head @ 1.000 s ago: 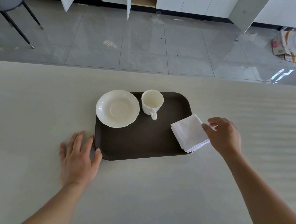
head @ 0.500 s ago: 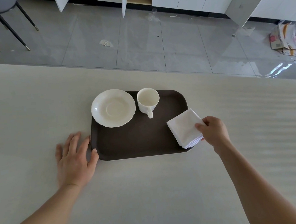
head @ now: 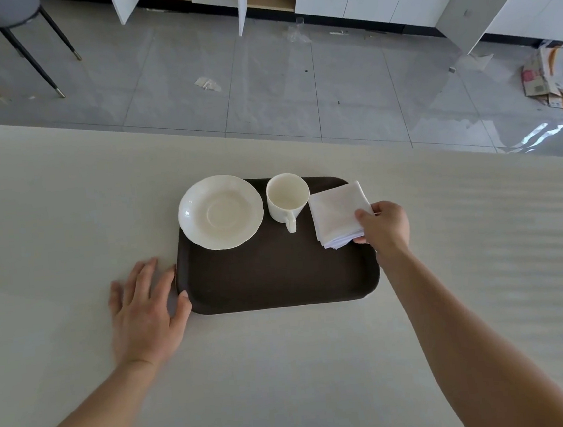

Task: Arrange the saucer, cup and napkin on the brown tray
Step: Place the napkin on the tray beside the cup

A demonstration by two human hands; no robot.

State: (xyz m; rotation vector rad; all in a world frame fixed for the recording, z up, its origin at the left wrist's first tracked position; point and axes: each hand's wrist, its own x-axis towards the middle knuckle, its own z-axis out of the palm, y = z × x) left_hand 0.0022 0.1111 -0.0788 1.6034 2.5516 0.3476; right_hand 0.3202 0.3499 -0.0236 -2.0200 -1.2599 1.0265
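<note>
Napkin [head: 338, 215] is sitting pinched at its near right corner in my right hand [head: 382, 226], over the tray's [head: 279, 275] far right corner, just beside the cup [head: 287, 197]. Saucer [head: 221, 212] is lying far left, overhanging the rim. I am placing the napkin; next I should be lowering it flat and letting go. My left hand [head: 144, 307] is lying open, steadying the tray's left edge.
</note>
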